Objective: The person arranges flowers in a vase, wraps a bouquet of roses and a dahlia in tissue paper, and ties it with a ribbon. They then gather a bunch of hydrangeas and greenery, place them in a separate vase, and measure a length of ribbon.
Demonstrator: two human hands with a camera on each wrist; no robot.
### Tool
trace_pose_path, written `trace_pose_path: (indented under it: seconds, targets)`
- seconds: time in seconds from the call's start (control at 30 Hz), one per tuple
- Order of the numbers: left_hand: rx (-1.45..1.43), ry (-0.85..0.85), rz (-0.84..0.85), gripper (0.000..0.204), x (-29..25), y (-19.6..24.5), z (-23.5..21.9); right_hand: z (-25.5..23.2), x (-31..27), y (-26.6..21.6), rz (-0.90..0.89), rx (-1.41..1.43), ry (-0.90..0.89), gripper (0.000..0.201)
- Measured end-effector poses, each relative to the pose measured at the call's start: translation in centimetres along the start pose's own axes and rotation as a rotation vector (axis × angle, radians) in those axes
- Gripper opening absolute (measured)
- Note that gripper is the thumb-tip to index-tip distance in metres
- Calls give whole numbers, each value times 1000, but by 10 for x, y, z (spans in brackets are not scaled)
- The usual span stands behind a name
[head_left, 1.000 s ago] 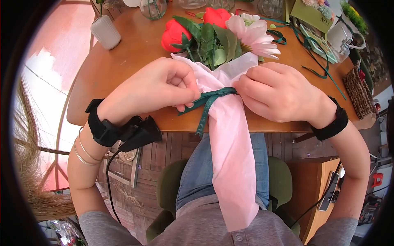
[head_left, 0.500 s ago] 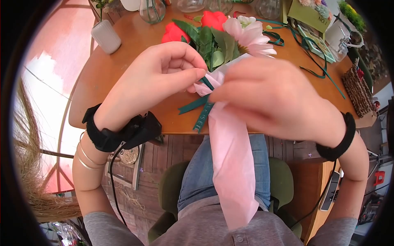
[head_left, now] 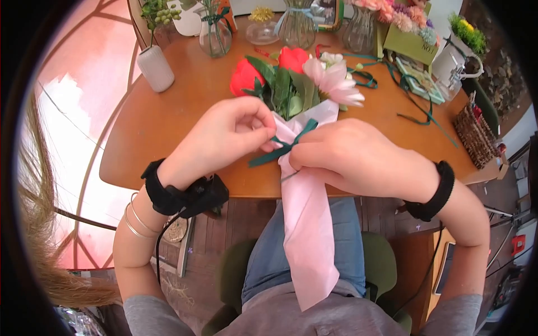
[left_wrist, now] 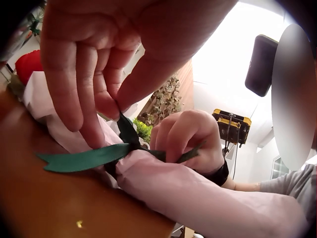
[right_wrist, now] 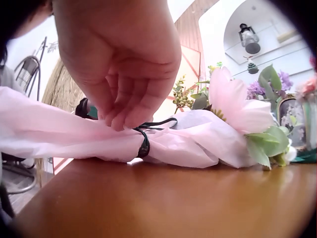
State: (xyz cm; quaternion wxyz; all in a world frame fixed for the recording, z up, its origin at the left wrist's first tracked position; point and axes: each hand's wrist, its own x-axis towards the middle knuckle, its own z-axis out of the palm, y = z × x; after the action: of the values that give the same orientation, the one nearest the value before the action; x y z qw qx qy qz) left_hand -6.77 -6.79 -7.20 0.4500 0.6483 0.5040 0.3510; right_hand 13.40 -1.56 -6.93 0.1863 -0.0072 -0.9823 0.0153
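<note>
A bouquet in pink paper (head_left: 308,224) lies over the table's near edge, its red flowers (head_left: 245,77) and pale pink flower (head_left: 334,83) pointing away. Green ribbon (head_left: 269,157) is knotted round its narrow waist. The left hand (head_left: 224,137) pinches a ribbon strand between thumb and forefinger, clearly seen in the left wrist view, where a notched ribbon tail (left_wrist: 81,158) hangs below. On the other side of the knot, the right hand (head_left: 358,154) pinches ribbon with its fingertips; in the right wrist view the fingers sit just above the dark band (right_wrist: 143,144).
A white vase (head_left: 155,69) stands at the table's left. Glass vases (head_left: 298,28) line the back. Loose green ribbon (head_left: 412,89), a flower box (head_left: 411,47) and a woven basket (head_left: 475,134) are on the right. The wooden table (head_left: 145,134) ends close to the person's lap.
The right hand has moved from beside the knot, across it, and now sits just below and right of it. A ribbon loop or end now stands up at the knot. The head view has shifted.
</note>
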Motion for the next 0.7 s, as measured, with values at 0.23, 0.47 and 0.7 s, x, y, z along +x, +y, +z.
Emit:
trace_pose_path:
  seconds: [0.23, 0.47, 0.7]
  targets:
    - [-51, 79, -65, 6, -3, 3, 8, -7, -25, 2, 155, 408, 20, 8]
    - [175, 54, 167, 13, -12, -2, 13, -12, -25, 1, 209, 505, -53, 9]
    - [168, 39, 100, 11, -19, 9, 21, -7, -10, 10, 248, 326, 93, 12]
